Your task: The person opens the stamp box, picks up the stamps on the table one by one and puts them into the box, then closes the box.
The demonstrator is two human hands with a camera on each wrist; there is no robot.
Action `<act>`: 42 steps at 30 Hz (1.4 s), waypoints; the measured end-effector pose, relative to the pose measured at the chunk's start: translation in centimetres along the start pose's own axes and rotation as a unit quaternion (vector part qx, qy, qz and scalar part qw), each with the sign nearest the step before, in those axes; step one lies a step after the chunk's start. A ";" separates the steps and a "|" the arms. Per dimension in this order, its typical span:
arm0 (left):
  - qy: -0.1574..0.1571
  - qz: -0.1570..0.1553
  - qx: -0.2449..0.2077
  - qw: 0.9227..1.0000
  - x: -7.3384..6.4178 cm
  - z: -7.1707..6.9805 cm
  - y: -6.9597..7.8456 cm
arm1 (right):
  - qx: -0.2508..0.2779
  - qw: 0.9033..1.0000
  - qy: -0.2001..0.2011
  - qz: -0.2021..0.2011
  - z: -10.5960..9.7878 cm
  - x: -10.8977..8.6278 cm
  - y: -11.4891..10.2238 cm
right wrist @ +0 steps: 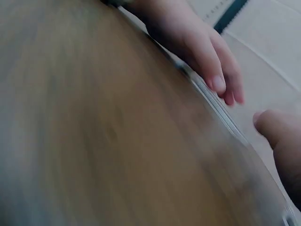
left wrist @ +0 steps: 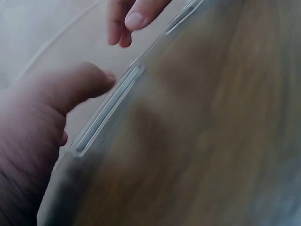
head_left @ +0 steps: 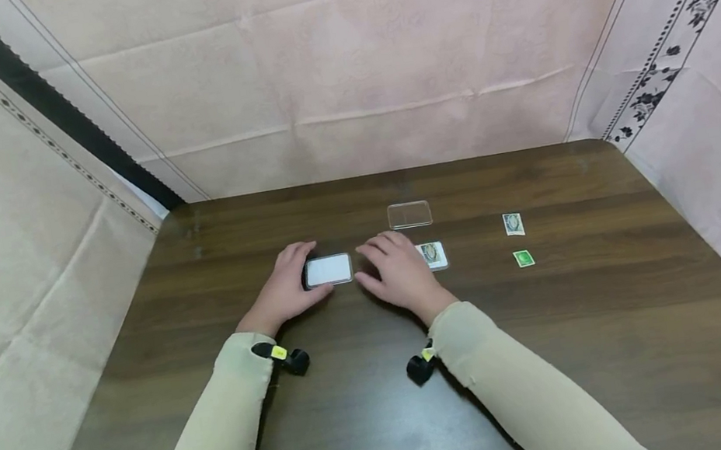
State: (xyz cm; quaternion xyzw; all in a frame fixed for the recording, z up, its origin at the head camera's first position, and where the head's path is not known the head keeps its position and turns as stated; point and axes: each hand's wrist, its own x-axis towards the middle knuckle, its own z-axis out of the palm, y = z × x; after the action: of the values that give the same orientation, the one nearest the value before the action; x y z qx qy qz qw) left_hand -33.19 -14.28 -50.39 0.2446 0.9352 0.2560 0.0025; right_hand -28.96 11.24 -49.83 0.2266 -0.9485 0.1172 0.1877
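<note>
A clear rectangular case [head_left: 328, 270] with a white surface inside lies flat in the middle of the table. My left hand [head_left: 282, 288] rests around its left end, thumb along the near edge and fingers past the far edge. In the left wrist view the thumb tip is right at the rim of the case [left wrist: 110, 110]. My right hand [head_left: 399, 270] is just right of that case, fingers loosely bent, with nothing visible in them. Partly covered by the right hand is a second case with a printed card [head_left: 432, 253] showing on top.
A clear, see-through case part [head_left: 409, 215] lies farther back. Toward the right are a small printed card [head_left: 513, 224] and a small green card [head_left: 524, 259]. Light cloth [head_left: 335, 64] hangs behind the dark wooden table [head_left: 599, 344] and along its sides.
</note>
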 end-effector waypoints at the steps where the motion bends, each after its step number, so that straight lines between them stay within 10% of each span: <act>1: -0.007 0.001 0.002 1.000 0.0 -0.1 -0.2 | -0.007 1.000 -0.008 0.004 0.3 0.3 -0.5; 10: -0.016 0.041 0.017 0.999 0.0 -0.2 -0.7 | -0.012 0.996 -0.061 0.065 2.3 1.9 -3.7; 42: 0.007 0.069 -0.036 0.997 0.0 -0.4 -0.9 | 0.108 0.989 -0.070 0.070 2.3 2.0 -3.9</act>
State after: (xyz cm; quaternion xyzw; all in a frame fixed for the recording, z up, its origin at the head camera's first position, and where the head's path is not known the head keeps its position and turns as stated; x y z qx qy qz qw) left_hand -33.67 -15.10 -50.44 0.3065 0.9063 0.2908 -0.0126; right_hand -29.46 6.43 -50.55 0.1866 -0.9546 0.2156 0.0866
